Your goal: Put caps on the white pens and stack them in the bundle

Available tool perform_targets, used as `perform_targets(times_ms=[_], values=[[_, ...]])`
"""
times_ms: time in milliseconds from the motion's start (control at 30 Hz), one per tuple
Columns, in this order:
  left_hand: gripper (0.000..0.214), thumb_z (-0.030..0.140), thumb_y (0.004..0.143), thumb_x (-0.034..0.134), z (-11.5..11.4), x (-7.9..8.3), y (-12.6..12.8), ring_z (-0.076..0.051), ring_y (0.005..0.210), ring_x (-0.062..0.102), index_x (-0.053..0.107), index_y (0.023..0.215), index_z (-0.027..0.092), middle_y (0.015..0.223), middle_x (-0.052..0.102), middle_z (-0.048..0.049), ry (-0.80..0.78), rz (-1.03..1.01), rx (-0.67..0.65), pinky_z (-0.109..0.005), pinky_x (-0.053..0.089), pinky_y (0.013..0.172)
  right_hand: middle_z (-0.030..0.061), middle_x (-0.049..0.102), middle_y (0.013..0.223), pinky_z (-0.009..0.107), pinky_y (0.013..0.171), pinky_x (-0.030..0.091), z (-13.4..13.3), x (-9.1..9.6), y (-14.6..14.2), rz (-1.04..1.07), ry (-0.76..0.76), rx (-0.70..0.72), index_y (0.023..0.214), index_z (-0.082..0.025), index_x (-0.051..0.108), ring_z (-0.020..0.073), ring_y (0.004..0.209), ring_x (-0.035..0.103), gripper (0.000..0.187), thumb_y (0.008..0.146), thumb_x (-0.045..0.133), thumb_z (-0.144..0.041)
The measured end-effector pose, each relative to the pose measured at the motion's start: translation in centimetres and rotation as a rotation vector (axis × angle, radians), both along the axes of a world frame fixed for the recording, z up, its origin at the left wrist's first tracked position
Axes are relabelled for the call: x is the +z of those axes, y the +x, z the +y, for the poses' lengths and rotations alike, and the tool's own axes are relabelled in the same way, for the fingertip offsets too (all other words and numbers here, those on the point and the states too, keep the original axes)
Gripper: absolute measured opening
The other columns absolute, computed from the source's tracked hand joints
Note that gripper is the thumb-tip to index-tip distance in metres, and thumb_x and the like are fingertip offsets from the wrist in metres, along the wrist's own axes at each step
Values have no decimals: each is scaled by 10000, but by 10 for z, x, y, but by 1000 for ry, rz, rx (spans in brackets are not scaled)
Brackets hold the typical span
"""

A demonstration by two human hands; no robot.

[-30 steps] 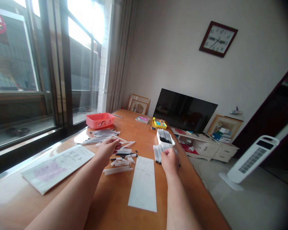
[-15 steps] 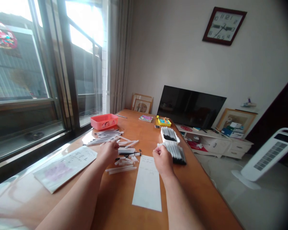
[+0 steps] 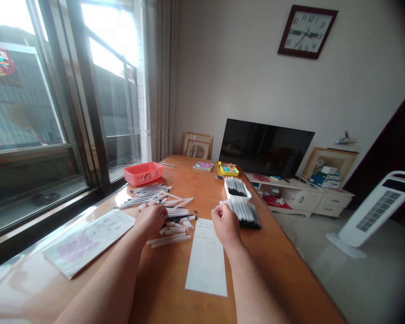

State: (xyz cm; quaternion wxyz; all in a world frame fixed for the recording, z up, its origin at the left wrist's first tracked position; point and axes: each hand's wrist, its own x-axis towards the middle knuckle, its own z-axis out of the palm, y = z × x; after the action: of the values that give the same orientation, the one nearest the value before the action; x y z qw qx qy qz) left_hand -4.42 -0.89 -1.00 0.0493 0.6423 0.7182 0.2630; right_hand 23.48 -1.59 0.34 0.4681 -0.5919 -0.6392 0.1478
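Observation:
My left hand (image 3: 152,217) is at the left side of a pile of pen parts, its fingers curled down against the pieces. What they grip, if anything, is hidden. Around it lie white pen barrels (image 3: 170,240), thin pen refills (image 3: 151,192) and small white and black caps (image 3: 175,228). My right hand (image 3: 225,221) is closed, thumb against the bent forefinger, above the top right corner of a white paper sheet (image 3: 206,265). I cannot make out anything in it. Just beyond it is a row of clear pens with black ends (image 3: 241,213).
A white tray (image 3: 238,196) holds more pens. Farther off stand a pink box (image 3: 143,174), a booklet (image 3: 203,166) and a yellow box (image 3: 227,169). A notebook (image 3: 87,243) lies at the left, by the window. The wooden table's right edge drops to the floor.
My left hand has lowered and its fingers have moved into the pile of pen parts. My right hand stays closed in nearly the same place. The view has shifted slightly.

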Motion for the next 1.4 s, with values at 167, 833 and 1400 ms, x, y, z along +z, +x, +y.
perform_targets(times_ms=[167,833,1400], values=[[60,264,724,713,0,3,0,-361,1000,565,768,721,286,930,722,-106,46,-83,-65,-419,365,855,27,717,802,297,695,448,1,-4,-2,-5,17,55,813,-227,664,210,761,648,140,873,563,-305],[146,258,693,703,5,6,-1,-252,793,661,756,824,223,810,755,-64,134,-477,-38,-318,464,735,20,688,718,260,567,461,-1,-8,-17,489,-192,274,846,-191,666,157,608,593,247,824,638,-434],[180,284,667,705,11,-7,-10,-338,985,625,790,826,290,992,758,-99,-140,96,29,-357,401,773,13,674,679,251,557,444,1,-5,-14,532,-191,194,816,-186,670,151,588,582,226,805,639,-410]])
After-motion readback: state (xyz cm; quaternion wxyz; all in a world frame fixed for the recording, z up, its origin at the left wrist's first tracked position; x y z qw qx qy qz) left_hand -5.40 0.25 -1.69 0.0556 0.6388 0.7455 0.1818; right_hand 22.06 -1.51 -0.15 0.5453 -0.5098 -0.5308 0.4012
